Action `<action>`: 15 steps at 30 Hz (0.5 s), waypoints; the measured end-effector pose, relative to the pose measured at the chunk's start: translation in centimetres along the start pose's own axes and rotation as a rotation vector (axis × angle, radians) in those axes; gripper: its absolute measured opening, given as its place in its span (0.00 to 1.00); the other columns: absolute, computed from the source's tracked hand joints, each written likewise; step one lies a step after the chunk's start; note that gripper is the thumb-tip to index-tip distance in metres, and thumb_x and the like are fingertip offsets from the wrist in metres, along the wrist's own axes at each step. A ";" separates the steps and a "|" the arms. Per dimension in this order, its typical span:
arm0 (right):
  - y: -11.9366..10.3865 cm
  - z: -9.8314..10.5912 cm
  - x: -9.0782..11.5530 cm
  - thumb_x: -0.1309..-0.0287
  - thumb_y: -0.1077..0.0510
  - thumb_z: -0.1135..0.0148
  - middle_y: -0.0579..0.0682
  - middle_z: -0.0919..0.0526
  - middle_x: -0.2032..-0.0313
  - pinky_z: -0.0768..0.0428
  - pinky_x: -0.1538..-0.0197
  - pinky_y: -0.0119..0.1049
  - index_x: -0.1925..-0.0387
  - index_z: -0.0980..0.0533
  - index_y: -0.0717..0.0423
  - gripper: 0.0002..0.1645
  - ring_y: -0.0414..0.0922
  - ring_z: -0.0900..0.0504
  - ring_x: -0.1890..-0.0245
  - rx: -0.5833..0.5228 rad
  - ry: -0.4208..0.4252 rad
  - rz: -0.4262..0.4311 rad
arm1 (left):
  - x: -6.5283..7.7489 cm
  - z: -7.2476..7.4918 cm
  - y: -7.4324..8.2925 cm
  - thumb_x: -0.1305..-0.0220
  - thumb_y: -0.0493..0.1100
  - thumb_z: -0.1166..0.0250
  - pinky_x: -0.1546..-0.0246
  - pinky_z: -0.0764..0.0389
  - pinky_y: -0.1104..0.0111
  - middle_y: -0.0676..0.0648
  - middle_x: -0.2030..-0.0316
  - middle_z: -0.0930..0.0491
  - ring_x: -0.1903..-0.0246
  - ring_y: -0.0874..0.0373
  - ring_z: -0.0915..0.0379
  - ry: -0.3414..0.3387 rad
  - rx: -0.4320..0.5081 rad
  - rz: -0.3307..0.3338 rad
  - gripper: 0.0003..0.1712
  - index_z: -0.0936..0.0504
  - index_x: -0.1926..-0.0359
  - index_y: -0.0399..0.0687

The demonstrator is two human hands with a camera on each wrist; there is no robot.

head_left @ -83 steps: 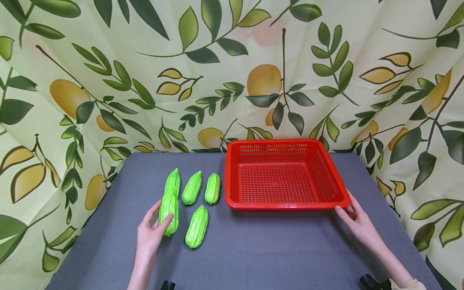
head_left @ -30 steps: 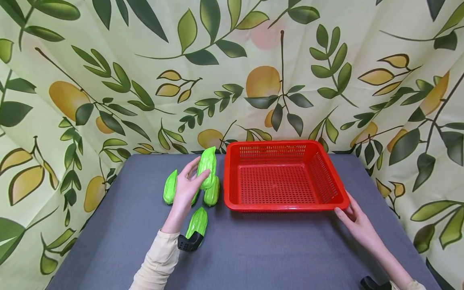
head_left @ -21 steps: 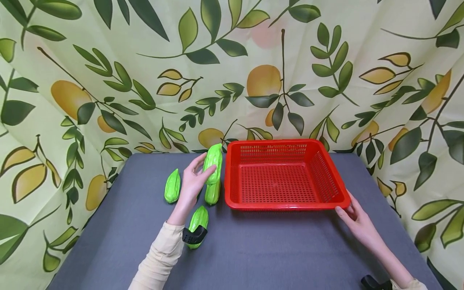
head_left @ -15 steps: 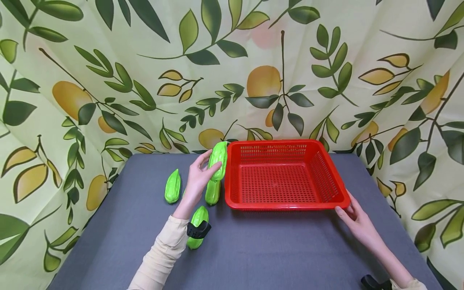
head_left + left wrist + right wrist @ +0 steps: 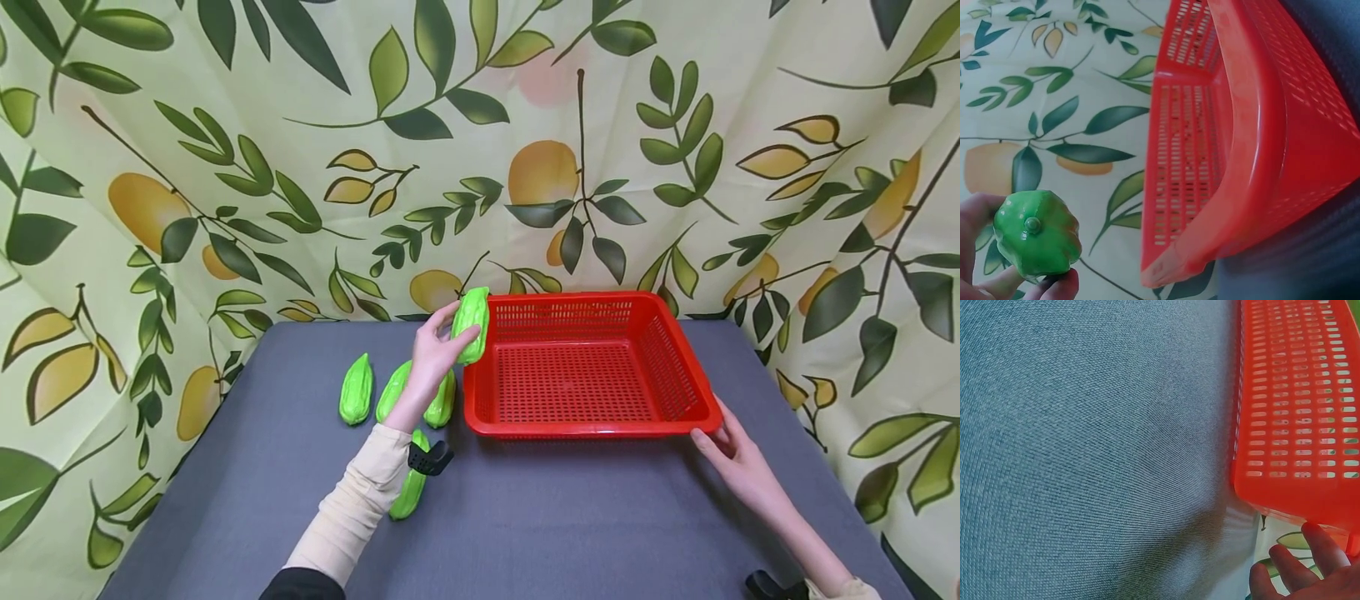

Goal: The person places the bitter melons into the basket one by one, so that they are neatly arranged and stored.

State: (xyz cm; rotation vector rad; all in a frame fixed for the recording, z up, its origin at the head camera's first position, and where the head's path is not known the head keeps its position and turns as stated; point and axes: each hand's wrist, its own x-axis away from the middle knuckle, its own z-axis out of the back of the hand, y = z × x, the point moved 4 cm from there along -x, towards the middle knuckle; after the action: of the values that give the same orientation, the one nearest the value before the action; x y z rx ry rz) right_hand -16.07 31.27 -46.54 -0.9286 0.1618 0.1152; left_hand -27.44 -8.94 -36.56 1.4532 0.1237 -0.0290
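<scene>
My left hand (image 5: 435,354) holds a light-green, ridged bitter melon (image 5: 472,325) between thumb and fingers, raised at the left rim of the red basket (image 5: 570,429). The left wrist view shows the bitter melon (image 5: 1038,234) end-on, its stem nub facing the camera, apart from the basket (image 5: 1254,144). My right hand (image 5: 738,450) grips the basket's front right corner, thumb at the front rim and fingers along the side. In the right wrist view, fingers (image 5: 1325,547) reach up to the basket's slotted wall (image 5: 1297,412).
Left of the basket lie several more bitter melons: one at far left (image 5: 356,390), others partly behind my left arm, such as the front one (image 5: 407,496). Grey cloth (image 5: 570,517) covers the table. A leaf-and-fruit patterned curtain (image 5: 450,167) stands behind and at both sides.
My left hand has picked up the bitter melon at the left, raised it and carried it rightward to the basket's left rim. My right hand has stayed at the basket's corner.
</scene>
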 end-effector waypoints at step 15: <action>-0.1 -0.1 -0.1 0.36 0.58 0.44 0.58 0.30 0.38 0.37 0.58 0.07 0.26 0.55 0.52 0.44 0.05 0.39 0.53 0.020 -0.008 -0.020 | -2.4 -2.4 0.4 0.44 0.40 0.32 0.42 0.26 0.59 0.39 0.42 0.26 0.41 0.46 0.28 -0.026 -0.040 0.003 0.32 0.28 0.37 0.44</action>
State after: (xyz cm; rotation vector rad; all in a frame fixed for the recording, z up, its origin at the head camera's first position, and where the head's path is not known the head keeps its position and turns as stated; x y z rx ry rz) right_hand -16.12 31.18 -46.52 -0.9094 0.1461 0.0984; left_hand -29.94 -6.67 -36.24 1.4125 0.1006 -0.0428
